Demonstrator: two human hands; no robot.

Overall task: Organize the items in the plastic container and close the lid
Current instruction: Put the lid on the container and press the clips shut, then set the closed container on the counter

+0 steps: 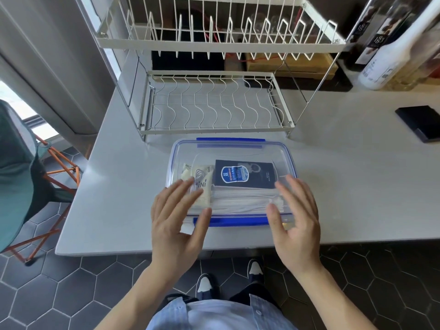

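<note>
The plastic container (232, 182) is sitting near the front edge of the white counter (357, 186), just ahead of a white wire dish rack (212, 103), with its clear lid (228, 151) already laid over the top. Inside, a dark booklet (245, 173) is lying on a stack of white folded items (245, 198), and a cream packet (201, 184) is fitting in beside them at the left, seemingly arranged so the lid can sit flat. The person's left hand (177, 217) and right hand (294, 215) are hovering over the container's near corners, fingers straight and spread, holding nothing, probably poised to press the lid down. The blue front latch (235, 221) is lying between the thumbs; whether it is snapped shut cannot be told.
</note>
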